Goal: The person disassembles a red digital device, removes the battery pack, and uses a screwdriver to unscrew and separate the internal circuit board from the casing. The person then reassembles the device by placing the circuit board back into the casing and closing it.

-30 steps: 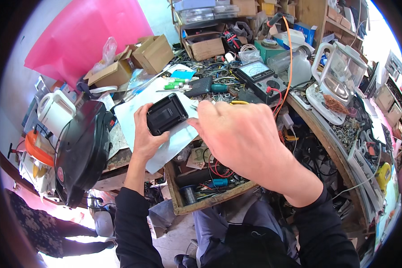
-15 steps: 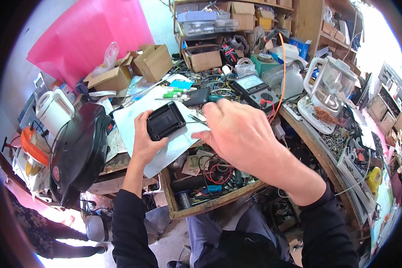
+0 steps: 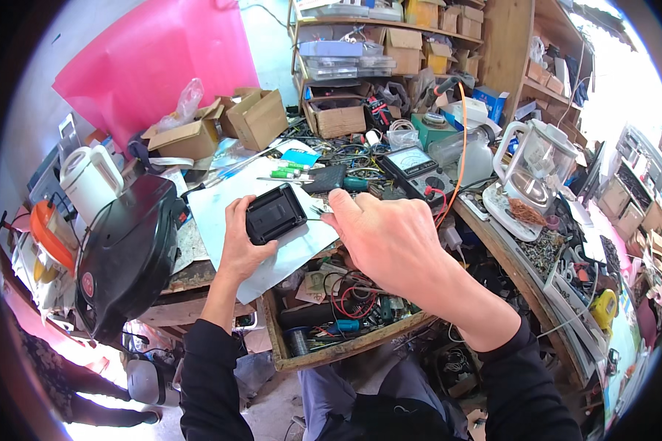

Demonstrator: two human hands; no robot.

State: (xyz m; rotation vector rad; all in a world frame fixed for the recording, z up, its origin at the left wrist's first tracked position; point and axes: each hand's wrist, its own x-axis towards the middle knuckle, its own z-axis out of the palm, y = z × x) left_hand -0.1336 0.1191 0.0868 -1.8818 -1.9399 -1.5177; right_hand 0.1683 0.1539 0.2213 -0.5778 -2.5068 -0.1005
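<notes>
My left hand (image 3: 240, 246) is wrapped around the left side and lower edge of a black plastic charger-like cradle (image 3: 276, 213), its recessed face turned up. The cradle is held over a sheet of white paper (image 3: 212, 213). My right hand (image 3: 397, 231) is closed just right of the cradle. From its thumb and fingers a small metal-tipped tool (image 3: 319, 211) points toward the cradle's right edge; the rest of the tool is hidden in the hand. Several green-and-white batteries (image 3: 290, 171) lie behind the cradle, next to a dark flat case (image 3: 325, 180).
An analog multimeter (image 3: 412, 165) with red leads stands behind my right hand. Below the hands, an open wooden drawer (image 3: 360, 349) holds wires and a solder spool. At left lies a black lidded appliance (image 3: 129, 250); at right stands a blender jug (image 3: 533, 162). An orange cable (image 3: 462, 140) hangs at the back.
My right hand has drawn slightly lower, and the metal tip of its tool shows more clearly beside the cradle. My left hand still holds the cradle. The whole view has shifted slightly.
</notes>
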